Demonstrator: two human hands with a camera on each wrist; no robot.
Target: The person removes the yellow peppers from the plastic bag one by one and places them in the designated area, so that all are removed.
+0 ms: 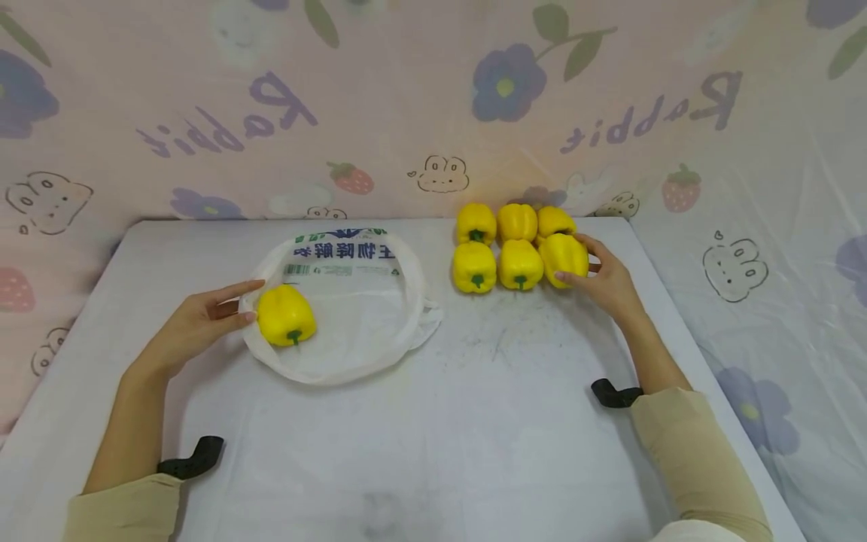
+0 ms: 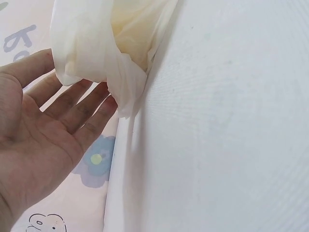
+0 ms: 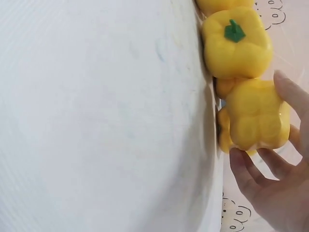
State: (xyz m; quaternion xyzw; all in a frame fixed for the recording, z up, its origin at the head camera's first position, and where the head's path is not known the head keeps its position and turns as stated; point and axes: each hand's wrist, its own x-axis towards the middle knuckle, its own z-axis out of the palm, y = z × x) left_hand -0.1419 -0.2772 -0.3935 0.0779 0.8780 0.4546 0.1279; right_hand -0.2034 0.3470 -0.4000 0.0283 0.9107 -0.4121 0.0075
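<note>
At the left of the head view my left hand (image 1: 193, 324) holds the rim of a white plastic bag (image 1: 352, 373) between thumb and fingers. The bag lies with its mouth spread round. Inside it, close to that hand, sits a yellow bell pepper (image 1: 284, 312) with a green stem. On the right my right hand (image 1: 609, 282) grips another yellow bell pepper (image 3: 256, 116) from its outer side, thumb opposite the fingers. This pepper is tilted, its stem out of sight. My left fingertips (image 2: 106, 104) are partly covered by the bag's plastic.
Beside the gripped pepper stand several more yellow peppers (image 1: 475, 267) in two close rows near the table's back edge. The white-covered table (image 1: 433, 452) meets a patterned cloth (image 1: 406, 98) behind it. A black curved piece (image 1: 196, 457) sits at each wrist.
</note>
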